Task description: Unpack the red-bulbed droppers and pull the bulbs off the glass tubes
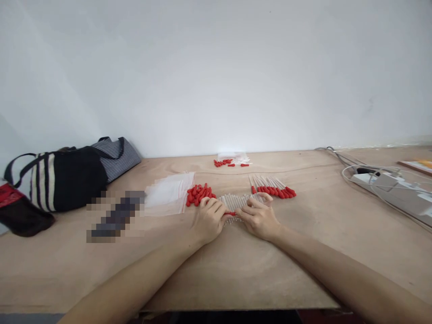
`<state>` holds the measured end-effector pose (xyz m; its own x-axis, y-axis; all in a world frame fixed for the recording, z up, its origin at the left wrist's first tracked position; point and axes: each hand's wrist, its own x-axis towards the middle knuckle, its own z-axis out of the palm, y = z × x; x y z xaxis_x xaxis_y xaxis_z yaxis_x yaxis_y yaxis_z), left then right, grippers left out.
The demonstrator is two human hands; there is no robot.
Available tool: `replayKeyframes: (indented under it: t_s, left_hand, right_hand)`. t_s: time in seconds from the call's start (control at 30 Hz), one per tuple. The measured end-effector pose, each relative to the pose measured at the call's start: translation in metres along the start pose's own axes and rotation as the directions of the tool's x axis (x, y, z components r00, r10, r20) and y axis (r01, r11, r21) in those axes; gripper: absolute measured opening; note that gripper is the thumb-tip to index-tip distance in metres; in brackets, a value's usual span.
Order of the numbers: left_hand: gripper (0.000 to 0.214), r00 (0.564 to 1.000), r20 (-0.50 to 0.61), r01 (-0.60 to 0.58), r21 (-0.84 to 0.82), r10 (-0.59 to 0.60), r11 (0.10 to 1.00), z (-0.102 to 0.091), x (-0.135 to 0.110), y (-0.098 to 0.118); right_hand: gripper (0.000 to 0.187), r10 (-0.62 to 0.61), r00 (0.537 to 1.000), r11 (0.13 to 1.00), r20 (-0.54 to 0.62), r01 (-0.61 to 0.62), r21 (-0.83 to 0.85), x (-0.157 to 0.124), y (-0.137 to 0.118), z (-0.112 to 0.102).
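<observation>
My left hand point(212, 220) is closed, pinching one end of a red rubber dropper bulb point(230, 213). At the bulb's other end, the fingertips of my right hand point(260, 219) are pressed together on it; whether they also hold a glass tube is hidden. Beneath and behind both hands lies a row of thin clear glass dropper tubes point(232, 202). A heap of loose red bulbs point(199, 194) sits just beyond my left hand. Past my right hand are several droppers point(275, 191), glass tubes with red bulbs fitted, lying side by side.
Clear zip bags point(165, 193) are spread left of the heap. More red bulbs point(222, 162) and a clear bag point(234, 157) lie near the wall. A black bag point(77, 180) stands at left; a white power strip point(388, 189) with cables is at right on the wooden table point(216, 274).
</observation>
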<state>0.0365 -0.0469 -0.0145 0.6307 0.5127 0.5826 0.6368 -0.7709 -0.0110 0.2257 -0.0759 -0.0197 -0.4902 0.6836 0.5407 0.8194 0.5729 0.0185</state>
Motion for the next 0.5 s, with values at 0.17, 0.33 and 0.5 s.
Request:
replayKeyframes:
  t_s: [0.17, 0.33, 0.5]
  left_hand:
    - [0.025, 0.996, -0.066, -0.051, 0.098, 0.058, 0.994, -0.0017, -0.001, 0.0032]
    - [0.025, 0.989, -0.107, -0.088, 0.121, 0.101, 0.989, -0.0019, 0.0, 0.006]
    - [0.022, 0.987, -0.125, -0.085, 0.117, 0.099, 0.99, -0.003, -0.0014, 0.006]
  right_hand:
    - [0.023, -0.091, 0.978, 0.995, -0.187, 0.08, -0.067, -0.0021, 0.0028, 0.0056]
    - [0.017, -0.147, 0.939, 0.989, -0.312, 0.13, -0.076, 0.0003, 0.0026, 0.0064]
    - [0.02, -0.127, 0.95, 0.992, -0.285, 0.124, -0.028, 0.001, 0.0046, 0.0003]
